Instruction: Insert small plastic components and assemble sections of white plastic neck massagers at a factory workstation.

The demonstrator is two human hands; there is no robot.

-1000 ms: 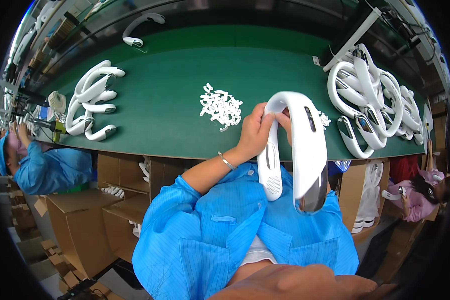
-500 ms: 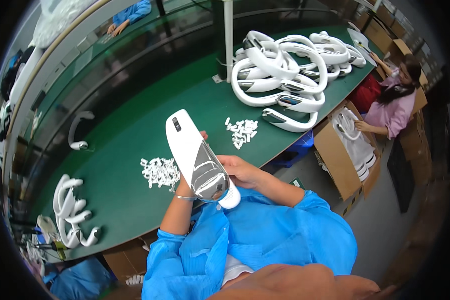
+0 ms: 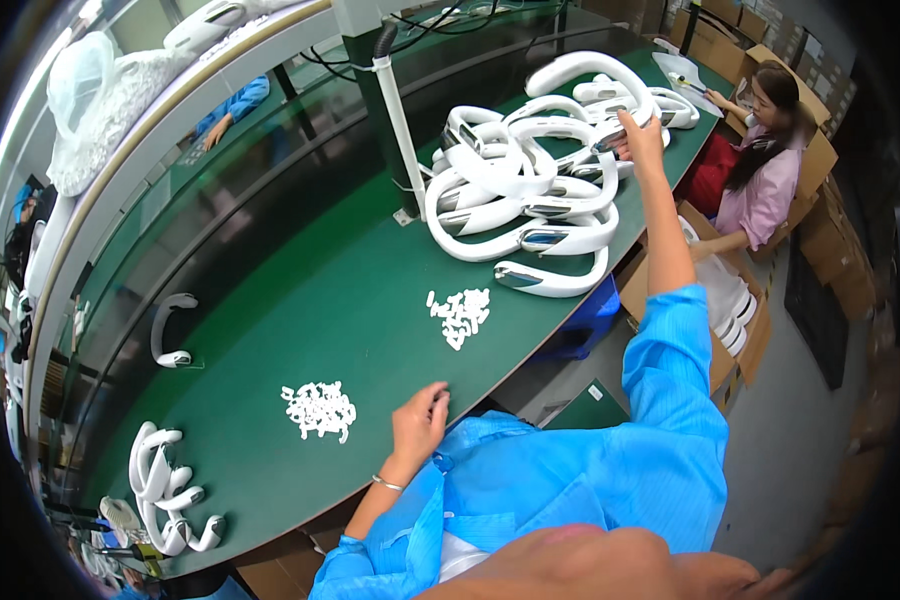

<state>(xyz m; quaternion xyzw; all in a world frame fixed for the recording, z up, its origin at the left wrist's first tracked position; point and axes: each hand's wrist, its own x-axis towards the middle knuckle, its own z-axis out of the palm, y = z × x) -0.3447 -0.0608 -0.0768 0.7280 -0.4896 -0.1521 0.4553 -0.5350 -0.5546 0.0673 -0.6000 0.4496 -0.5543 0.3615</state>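
Right hand [image 3: 642,135] stretched far out to the heap of white curved bands [image 3: 530,190] at the far right of the green surface [image 3: 300,300], fingers closed on one band near its end. Left hand [image 3: 417,425] resting loosely curled at the near edge, holding nothing, beside a small pile of white bits [image 3: 320,410]. Probably light, stiff, smooth plastic; best gripped mid-arch.

Right hand [image 3: 642,135]: I see it stretched out, touching the heap of white curved housings [image 3: 530,190].
Left hand [image 3: 418,425]: resting on the green table [image 3: 270,330] edge, fingers curled.
Nearby: small white parts pile [image 3: 319,409] just beside my left hand; second pile [image 3: 459,315] further right.
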